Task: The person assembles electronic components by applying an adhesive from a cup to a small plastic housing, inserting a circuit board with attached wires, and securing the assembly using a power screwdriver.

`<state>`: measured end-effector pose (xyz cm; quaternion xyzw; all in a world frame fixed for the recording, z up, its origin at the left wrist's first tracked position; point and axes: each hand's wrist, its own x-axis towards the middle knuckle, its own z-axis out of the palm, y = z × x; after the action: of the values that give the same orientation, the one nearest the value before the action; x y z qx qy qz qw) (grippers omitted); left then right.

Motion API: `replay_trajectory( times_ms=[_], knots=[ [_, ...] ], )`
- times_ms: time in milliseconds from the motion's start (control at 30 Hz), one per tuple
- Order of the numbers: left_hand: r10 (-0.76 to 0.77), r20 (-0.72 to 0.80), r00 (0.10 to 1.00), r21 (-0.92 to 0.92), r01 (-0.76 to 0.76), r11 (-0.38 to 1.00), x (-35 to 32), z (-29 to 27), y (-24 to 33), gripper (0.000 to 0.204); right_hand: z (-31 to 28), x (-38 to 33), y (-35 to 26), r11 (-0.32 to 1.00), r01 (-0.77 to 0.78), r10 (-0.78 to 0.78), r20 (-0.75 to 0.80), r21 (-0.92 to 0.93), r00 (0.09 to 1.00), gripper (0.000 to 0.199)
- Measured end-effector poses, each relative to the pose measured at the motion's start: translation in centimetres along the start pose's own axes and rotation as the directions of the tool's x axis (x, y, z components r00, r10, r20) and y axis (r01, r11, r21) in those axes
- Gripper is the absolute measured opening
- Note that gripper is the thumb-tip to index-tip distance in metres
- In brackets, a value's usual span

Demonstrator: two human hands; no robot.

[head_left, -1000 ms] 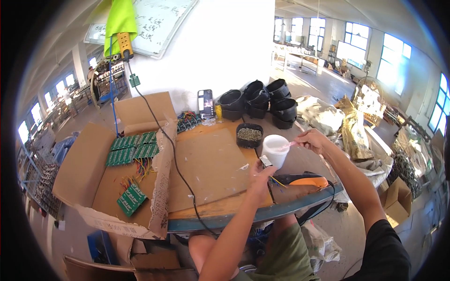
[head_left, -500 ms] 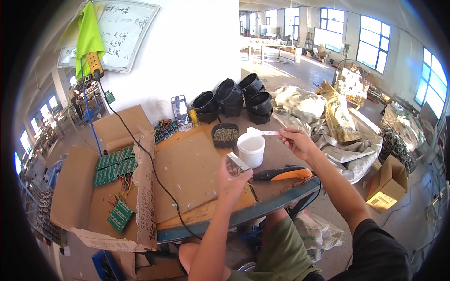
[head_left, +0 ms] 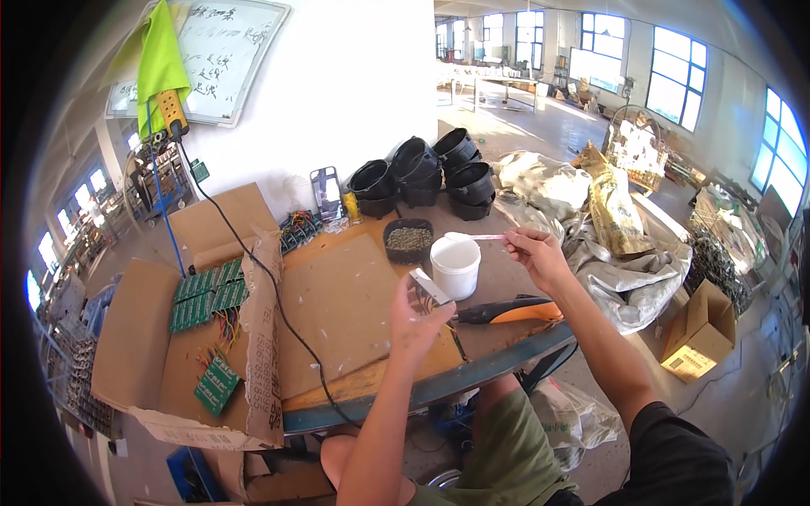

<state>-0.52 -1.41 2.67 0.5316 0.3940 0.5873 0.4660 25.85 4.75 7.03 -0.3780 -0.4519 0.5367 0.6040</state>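
Observation:
My left hand is closed around a small rectangular piece with a pale, shiny edge; its exact kind I cannot make out. Just to the right stands a white plastic tub without a lid. My right hand pinches one end of a thin, pale flat stick. The stick's other end, with a white lump on it, lies over the tub's rim. An orange and black power tool rests on the table below the tub, touched by neither hand.
A black dish of small brass-coloured parts sits behind the tub, near black round housings. At the left, an open cardboard box holds green circuit boards. A black cable crosses the table. Bulky sacks lie right.
The stick's white-coated end has shifted slightly at the tub's rim, and its lump looks smaller. Both hands keep their holds. The whole view has moved a little.

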Motion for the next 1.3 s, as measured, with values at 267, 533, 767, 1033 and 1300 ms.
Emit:
replay_trajectory(
  times_ms=[267,533,767,1033,1300],
  knots=[
    [0.0,0.038,0.999,-0.081,0.003,0.997,-0.3,-0.2,1.3,0.079,2.5,-4.3,0.7,0.999,-0.035,0.033,0.075,0.031,0.997,0.02],
    [0.03,0.126,0.992,-0.003,-0.03,1.0,-0.8,-0.8,2.1,0.078,2.6,-5.3,0.7,0.976,0.13,-0.095,0.196,-0.176,0.976,0.018],
    [0.092,0.186,0.978,-0.025,-0.089,0.996,-1.1,-1.3,2.1,0.076,3.1,-5.3,-0.5,0.934,0.22,-0.165,0.208,-0.282,0.964,0.015],
    [0.051,0.245,0.968,0.006,-0.054,0.999,-1.7,-1.2,3.2,0.083,3.2,-3.8,-1.3,0.908,0.269,-0.209,0.211,-0.322,0.955,0.015],
    [0.077,0.233,0.969,0.032,-0.087,0.996,-1.7,-1.3,2.9,0.081,3.0,-6.5,-1.7,0.954,0.103,-0.043,0.212,-0.282,0.976,0.015]
  ],
)
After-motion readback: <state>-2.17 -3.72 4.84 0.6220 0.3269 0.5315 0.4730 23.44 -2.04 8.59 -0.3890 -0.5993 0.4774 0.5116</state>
